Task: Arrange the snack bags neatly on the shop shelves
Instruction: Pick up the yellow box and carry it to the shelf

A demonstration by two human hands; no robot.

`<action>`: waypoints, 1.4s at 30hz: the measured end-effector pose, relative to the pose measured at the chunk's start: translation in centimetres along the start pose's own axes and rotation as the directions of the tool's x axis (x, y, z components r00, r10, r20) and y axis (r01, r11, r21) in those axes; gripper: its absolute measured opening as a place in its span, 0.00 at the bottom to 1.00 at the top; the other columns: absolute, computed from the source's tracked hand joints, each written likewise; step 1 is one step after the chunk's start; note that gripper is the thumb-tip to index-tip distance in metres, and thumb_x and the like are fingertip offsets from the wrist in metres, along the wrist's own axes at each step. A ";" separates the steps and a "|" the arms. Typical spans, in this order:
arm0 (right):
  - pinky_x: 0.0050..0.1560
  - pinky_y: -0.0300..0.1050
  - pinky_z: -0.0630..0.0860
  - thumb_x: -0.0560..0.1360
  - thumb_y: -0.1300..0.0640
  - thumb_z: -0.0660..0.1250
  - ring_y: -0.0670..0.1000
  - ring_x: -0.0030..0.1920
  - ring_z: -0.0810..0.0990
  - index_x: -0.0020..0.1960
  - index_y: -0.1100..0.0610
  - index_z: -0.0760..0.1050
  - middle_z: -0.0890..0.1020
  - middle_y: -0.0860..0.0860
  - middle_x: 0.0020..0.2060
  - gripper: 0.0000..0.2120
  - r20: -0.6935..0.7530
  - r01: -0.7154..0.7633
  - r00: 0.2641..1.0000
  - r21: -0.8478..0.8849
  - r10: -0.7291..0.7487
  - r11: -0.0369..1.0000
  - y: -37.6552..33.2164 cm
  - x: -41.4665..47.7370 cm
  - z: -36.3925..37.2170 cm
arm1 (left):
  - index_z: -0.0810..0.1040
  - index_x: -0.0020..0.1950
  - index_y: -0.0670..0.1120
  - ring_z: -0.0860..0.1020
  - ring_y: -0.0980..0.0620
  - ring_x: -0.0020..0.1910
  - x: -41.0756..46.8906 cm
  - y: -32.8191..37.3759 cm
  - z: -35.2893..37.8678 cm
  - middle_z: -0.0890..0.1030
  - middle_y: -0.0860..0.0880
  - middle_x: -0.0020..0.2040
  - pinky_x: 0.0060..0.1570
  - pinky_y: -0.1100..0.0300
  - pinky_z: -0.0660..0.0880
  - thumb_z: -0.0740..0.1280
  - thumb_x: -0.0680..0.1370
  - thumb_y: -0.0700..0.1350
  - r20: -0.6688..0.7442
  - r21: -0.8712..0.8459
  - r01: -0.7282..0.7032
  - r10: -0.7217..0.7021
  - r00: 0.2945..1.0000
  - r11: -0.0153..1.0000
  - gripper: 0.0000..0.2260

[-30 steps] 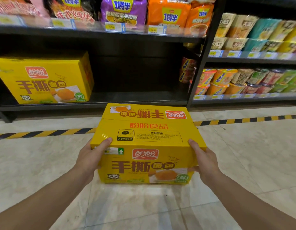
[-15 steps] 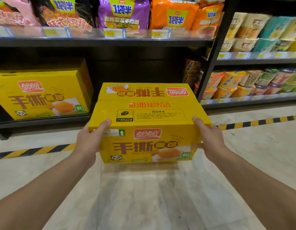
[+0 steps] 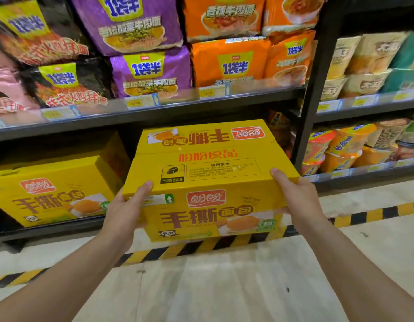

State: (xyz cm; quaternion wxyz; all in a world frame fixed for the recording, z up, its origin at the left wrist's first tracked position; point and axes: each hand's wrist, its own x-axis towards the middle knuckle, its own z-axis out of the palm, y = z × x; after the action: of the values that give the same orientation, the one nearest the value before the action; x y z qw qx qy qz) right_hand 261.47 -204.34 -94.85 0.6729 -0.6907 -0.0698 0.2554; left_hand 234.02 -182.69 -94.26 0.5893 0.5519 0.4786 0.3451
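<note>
**Mid-carry, placing next**

Head view: at frame centre, the left hand (image 3: 123,211) and right hand (image 3: 300,198) clasp the yellow box (image 3: 210,180) by its sides, thumbs on top (other fingers hidden). Next, likely: slide it beside the matching box (image 3: 50,194), lower left.

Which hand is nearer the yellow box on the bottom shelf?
Left. The left hand holds the carried box beside the shelved box; the right hand holds its far side.
</note>
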 end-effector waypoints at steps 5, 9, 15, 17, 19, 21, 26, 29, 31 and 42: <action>0.59 0.67 0.82 0.70 0.32 0.76 0.57 0.58 0.85 0.57 0.45 0.81 0.85 0.49 0.57 0.23 0.065 -0.011 0.998 -0.014 0.012 1.000 -0.5 6.2 1.4 | 0.79 0.58 0.57 0.87 0.43 0.53 3.9 1.1 2.6 0.87 0.48 0.56 0.57 0.34 0.81 0.74 0.78 0.59 -0.049 0.029 -0.002 0.004 0.999 1.000 0.13; 0.59 0.69 0.82 0.66 0.31 0.77 0.59 0.61 0.83 0.67 0.49 0.77 0.83 0.51 0.62 0.37 0.095 -0.005 0.995 -0.052 0.010 0.999 0.3 9.5 2.9 | 0.78 0.58 0.58 0.87 0.42 0.53 6.6 -1.0 3.4 0.85 0.48 0.59 0.56 0.32 0.82 0.75 0.76 0.62 -0.067 0.017 -0.007 0.008 0.998 1.000 0.15; 0.56 0.69 0.83 0.77 0.39 0.73 0.58 0.56 0.83 0.54 0.49 0.77 0.83 0.51 0.53 0.15 0.075 0.032 0.997 -0.145 -0.021 0.989 1.0 11.8 4.4 | 0.78 0.60 0.56 0.84 0.44 0.54 9.0 -3.1 4.1 0.85 0.49 0.58 0.61 0.31 0.78 0.73 0.78 0.61 -0.056 0.007 0.017 -0.016 0.998 1.000 0.16; 0.57 0.69 0.82 0.75 0.35 0.73 0.59 0.60 0.82 0.59 0.48 0.77 0.82 0.51 0.57 0.22 0.063 0.037 0.998 -0.145 -0.028 0.989 1.1 11.9 4.8 | 0.76 0.63 0.56 0.84 0.46 0.55 9.2 -2.7 4.0 0.84 0.52 0.58 0.62 0.31 0.78 0.72 0.76 0.63 -0.030 0.045 0.008 -0.007 1.000 0.999 0.20; 0.58 0.67 0.83 0.70 0.29 0.74 0.57 0.62 0.81 0.66 0.48 0.75 0.81 0.50 0.62 0.33 0.082 0.062 0.995 -0.160 -0.050 0.985 2.0 12.2 4.7 | 0.75 0.67 0.55 0.84 0.46 0.56 9.4 -2.8 3.7 0.84 0.52 0.59 0.62 0.31 0.78 0.72 0.72 0.65 -0.002 0.092 -0.010 0.010 1.000 0.996 0.27; 0.59 0.64 0.83 0.66 0.29 0.75 0.54 0.62 0.82 0.71 0.48 0.71 0.81 0.47 0.61 0.40 0.121 0.131 0.987 -0.192 -0.109 0.973 3.0 11.9 4.3 | 0.74 0.68 0.55 0.83 0.48 0.58 9.6 -3.7 3.2 0.84 0.53 0.60 0.60 0.35 0.80 0.75 0.68 0.63 0.039 0.181 -0.050 0.044 0.998 0.982 0.31; 0.67 0.62 0.78 0.73 0.40 0.77 0.54 0.64 0.79 0.75 0.49 0.63 0.78 0.43 0.59 0.38 0.152 0.233 0.971 -0.400 -0.186 0.887 6.8 12.0 3.9 | 0.72 0.71 0.62 0.81 0.50 0.64 10.5 -7.9 2.2 0.82 0.56 0.66 0.63 0.38 0.80 0.77 0.68 0.59 0.093 0.343 -0.140 0.114 0.989 0.929 0.32; 0.66 0.62 0.78 0.74 0.40 0.76 0.55 0.65 0.79 0.75 0.49 0.63 0.78 0.47 0.63 0.37 0.137 0.254 0.967 -0.428 -0.215 0.868 7.8 12.8 4.2 | 0.71 0.68 0.65 0.82 0.47 0.63 11.3 -8.9 2.3 0.82 0.55 0.66 0.63 0.37 0.80 0.75 0.71 0.60 0.072 0.361 -0.155 0.138 0.988 0.920 0.28; 0.66 0.63 0.78 0.74 0.41 0.76 0.54 0.63 0.79 0.74 0.49 0.63 0.79 0.46 0.62 0.36 0.130 0.266 0.964 -0.435 -0.233 0.860 8.0 13.4 4.4 | 0.71 0.69 0.64 0.82 0.48 0.63 11.6 -8.8 2.6 0.82 0.55 0.66 0.63 0.38 0.79 0.75 0.73 0.58 0.068 0.383 -0.179 0.166 0.984 0.906 0.26; 0.63 0.66 0.80 0.76 0.40 0.74 0.54 0.60 0.78 0.75 0.52 0.61 0.77 0.47 0.60 0.36 0.110 0.278 0.960 -0.431 -0.256 0.858 7.5 18.1 7.0 | 0.71 0.73 0.55 0.81 0.44 0.64 16.8 -8.0 4.7 0.83 0.50 0.67 0.64 0.38 0.78 0.74 0.78 0.57 0.036 0.481 -0.200 0.208 0.977 0.854 0.26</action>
State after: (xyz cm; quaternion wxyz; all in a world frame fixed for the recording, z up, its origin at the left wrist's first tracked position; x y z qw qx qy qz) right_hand 272.01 -190.73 -106.51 0.5252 -0.8026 -0.2373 0.1538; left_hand 242.61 -169.68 -105.47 0.3892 0.7258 0.4932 0.2802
